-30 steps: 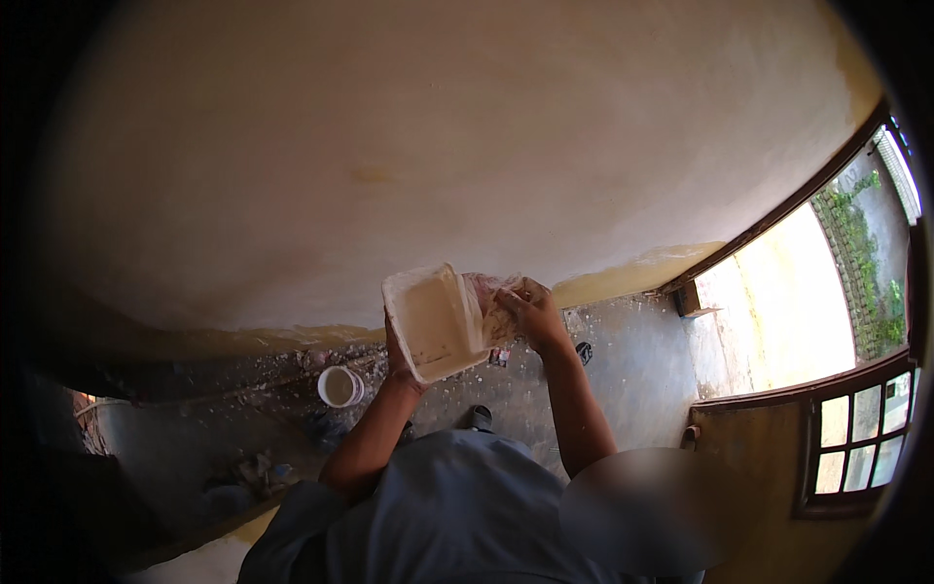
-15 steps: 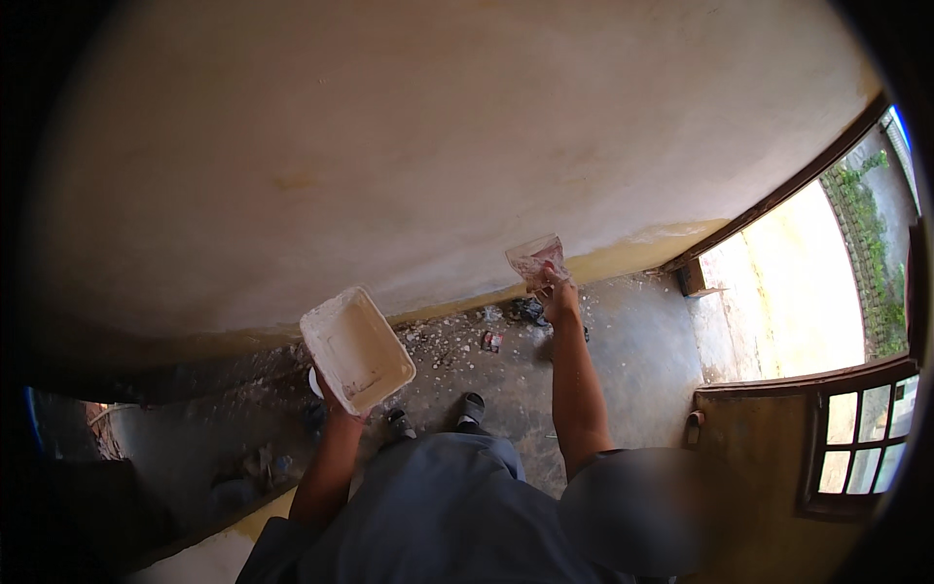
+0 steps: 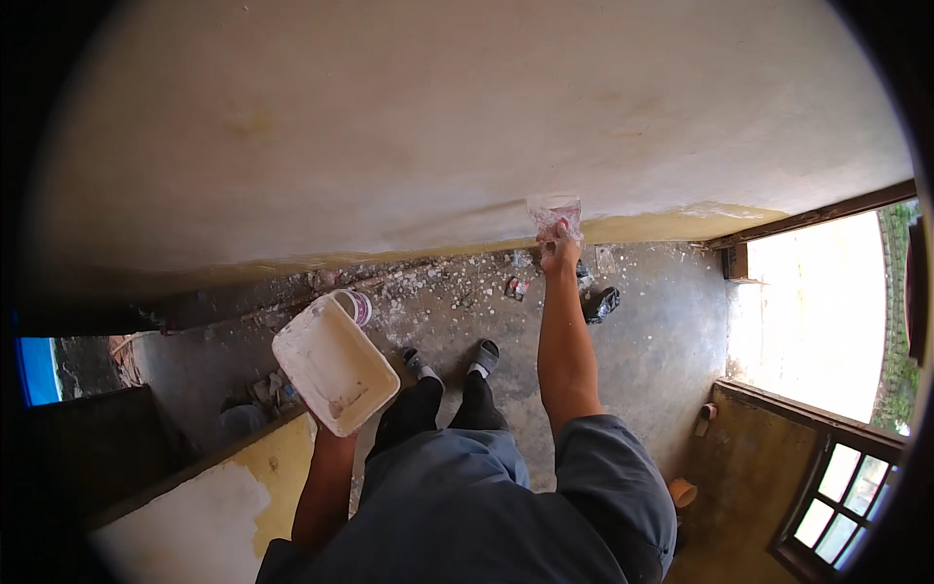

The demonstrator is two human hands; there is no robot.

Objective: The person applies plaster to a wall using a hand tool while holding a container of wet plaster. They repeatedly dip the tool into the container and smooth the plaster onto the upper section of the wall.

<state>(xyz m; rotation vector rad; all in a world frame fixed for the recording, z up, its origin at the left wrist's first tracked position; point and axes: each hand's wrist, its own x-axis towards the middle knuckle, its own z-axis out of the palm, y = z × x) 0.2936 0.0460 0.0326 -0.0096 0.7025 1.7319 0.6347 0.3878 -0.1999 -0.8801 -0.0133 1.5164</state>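
Note:
My left hand holds a flat rectangular board smeared with pale plaster, low at my left side; the hand is mostly hidden under it. My right hand is stretched out to the wall and grips a broad scraper blade, stained pink and white, pressed flat against the cream plaster low on the wall. My feet in sandals stand on the floor below.
A small pink-and-white bucket stands behind the board on the speckled concrete floor. A black bag and scraps lie near the wall's foot. An open doorway is at right, a window frame lower right, an orange cup nearby.
The board has dropped from chest height down to my left. My right hand left the board and carried the scraper out to the wall.

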